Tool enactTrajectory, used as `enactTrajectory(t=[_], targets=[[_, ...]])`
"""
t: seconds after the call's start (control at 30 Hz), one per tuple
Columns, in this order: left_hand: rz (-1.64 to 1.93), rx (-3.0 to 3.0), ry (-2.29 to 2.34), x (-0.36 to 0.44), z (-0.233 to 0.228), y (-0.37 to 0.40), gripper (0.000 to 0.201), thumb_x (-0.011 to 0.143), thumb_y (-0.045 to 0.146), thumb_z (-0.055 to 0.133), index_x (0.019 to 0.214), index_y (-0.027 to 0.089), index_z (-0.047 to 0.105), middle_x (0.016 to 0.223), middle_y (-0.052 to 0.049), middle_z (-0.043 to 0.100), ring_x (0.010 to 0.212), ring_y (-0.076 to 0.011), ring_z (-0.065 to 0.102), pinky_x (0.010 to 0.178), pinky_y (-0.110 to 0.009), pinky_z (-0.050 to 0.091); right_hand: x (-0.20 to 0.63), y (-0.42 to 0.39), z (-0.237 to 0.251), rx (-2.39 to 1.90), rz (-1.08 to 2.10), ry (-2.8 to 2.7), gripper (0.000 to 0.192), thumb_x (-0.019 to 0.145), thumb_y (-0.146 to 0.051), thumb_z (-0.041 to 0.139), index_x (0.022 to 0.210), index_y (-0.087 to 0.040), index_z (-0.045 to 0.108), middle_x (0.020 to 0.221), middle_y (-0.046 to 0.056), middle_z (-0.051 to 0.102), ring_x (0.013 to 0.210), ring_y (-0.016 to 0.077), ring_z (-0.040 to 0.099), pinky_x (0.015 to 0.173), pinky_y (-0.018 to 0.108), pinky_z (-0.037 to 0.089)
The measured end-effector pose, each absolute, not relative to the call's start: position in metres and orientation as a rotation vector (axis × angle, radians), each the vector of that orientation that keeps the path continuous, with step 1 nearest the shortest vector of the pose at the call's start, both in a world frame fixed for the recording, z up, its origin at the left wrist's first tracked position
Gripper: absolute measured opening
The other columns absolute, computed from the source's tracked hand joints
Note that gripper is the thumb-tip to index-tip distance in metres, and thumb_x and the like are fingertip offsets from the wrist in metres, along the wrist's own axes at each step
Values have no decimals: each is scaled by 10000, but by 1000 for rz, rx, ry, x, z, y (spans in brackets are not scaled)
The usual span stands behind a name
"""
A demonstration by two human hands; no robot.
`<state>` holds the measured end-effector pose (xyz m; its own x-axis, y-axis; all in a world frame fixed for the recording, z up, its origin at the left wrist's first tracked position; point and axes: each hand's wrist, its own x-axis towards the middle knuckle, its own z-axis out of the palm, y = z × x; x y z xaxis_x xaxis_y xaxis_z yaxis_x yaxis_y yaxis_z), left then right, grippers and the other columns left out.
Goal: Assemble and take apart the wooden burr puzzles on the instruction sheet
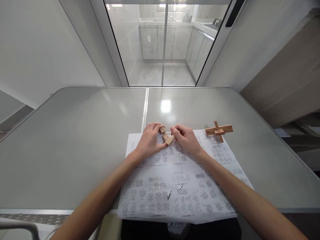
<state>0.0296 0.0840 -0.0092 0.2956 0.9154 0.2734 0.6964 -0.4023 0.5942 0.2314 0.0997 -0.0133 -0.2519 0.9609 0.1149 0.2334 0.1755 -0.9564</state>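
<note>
Notched wooden block (pixel 165 137): between the left grip (pixel 148 140) and the right grip (pixel 187 138); fingers cover its ends, so whether it is one part or several is hard to make out.
Printed sheet (pixel 170 173): under both grips and spreading toward the body; the right forearm (pixel 230 176) and the hands hide parts of it, and its captions are too small to read.
Silvery slivers (pixel 169 195): two, on the sheet, nearer the body than the grips; too small to identify.
Kitchen (pixel 162 43): beyond both grips, behind glass, hazy with reflections.
Left grip: spread around the block and clamped on it, fingers at the far end, thumb at the near end.
Right grip: thumb and fingers curled together just beside the block's right side; cannot tell whether they pinch it, the contact being hidden.
Wooden cross (pixel 219 132): right of the right grip, well apart, over the sheet's far corner; markings unreadable.
Tabletop (pixel 100 123): beneath everything, reaching past both grips.
</note>
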Motion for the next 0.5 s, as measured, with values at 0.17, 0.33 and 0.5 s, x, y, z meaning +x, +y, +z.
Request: enactTrajectory(t=[0.17,0.33,0.5], targets=[[833,2192,1445,29,-9,84,434,821,353,802,1187,244,598,1255,-97,655,1257,-337,580,1051,-504,539,232,100,-12,-1168,1086,-1658,470,1021,-601,556,737,-227,574,598,-40,428,552,141,374,534,297,320],[834,2197,1435,29,-9,84,454,835,416,813,1201,249,603,1233,-93,658,1245,-337,586,1037,-498,544,231,98,-12,-1167,1032,-1691,461,1024,-548,547,687,-234,523,580,-38,394,547,141,346,526,297,302],[840,2206,1433,29,-11,84,492,824,405,827,1230,248,598,1272,-97,651,1272,-341,580,1064,-509,533,229,96,-11,-1169,993,-1723,447,1025,-494,543,664,-233,509,578,-38,394,543,139,345,528,301,306]])
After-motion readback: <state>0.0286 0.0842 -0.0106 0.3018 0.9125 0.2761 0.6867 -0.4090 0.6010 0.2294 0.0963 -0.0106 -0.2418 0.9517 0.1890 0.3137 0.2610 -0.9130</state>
